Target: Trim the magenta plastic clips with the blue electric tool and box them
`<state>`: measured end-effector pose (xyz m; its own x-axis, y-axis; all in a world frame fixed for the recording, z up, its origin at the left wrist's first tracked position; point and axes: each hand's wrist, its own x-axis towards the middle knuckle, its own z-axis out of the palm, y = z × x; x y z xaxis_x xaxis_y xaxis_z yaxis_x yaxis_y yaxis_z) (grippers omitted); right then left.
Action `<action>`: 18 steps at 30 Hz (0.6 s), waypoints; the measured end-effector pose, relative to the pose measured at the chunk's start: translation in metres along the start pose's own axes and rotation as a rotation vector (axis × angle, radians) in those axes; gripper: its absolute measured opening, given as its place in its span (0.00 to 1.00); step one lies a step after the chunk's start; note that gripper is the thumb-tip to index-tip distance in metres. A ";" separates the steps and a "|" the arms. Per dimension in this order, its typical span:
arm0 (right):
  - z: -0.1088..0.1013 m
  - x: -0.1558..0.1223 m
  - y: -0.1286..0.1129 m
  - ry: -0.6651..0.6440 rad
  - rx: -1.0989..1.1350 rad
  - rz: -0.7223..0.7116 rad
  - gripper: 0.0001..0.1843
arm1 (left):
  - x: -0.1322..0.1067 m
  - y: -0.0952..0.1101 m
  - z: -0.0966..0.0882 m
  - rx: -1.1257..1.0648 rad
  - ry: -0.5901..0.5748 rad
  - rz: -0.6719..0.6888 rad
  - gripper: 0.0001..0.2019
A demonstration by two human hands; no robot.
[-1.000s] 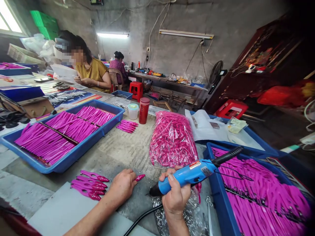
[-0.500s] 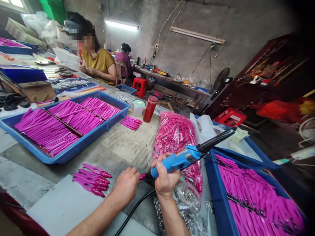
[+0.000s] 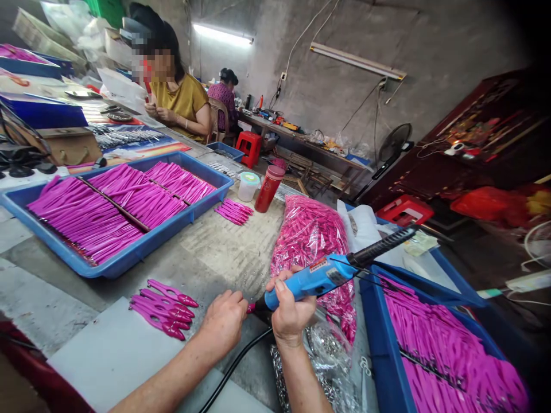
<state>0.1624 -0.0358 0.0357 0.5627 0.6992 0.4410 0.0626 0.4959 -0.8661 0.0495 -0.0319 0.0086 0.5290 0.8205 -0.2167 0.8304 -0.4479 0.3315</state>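
My right hand [image 3: 291, 312] is wrapped round a blue electric screwdriver [image 3: 321, 276] whose black tip points down and left at the table. My left hand [image 3: 224, 322] is closed on a small pink plastic piece [image 3: 250, 308], held right against that tip. A black cord [image 3: 235, 367] runs from the tool toward me. Left of my left hand lies a small pile of finished pink pieces [image 3: 161, 310] on a white sheet [image 3: 107, 355].
A blue tray [image 3: 129, 252] of magenta handles stands at the left, another blue tray [image 3: 383, 350] at the right. A clear bag of pink parts [image 3: 307, 235], a bag of screws [image 3: 327, 350], a red flask [image 3: 267, 189] and a cup lie between. Two people sit at the far left.
My right hand brought the screwdriver left and down until its tip met the pink piece in my left hand. The view has shifted slightly.
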 end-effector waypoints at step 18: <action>0.008 -0.009 0.022 -0.071 -0.082 0.039 0.13 | 0.002 0.002 0.001 -0.010 -0.008 0.006 0.15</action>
<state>0.1520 -0.0266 0.0145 0.5062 0.7535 0.4196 0.1107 0.4257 -0.8980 0.0524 -0.0318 0.0085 0.5354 0.8149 -0.2221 0.8254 -0.4490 0.3423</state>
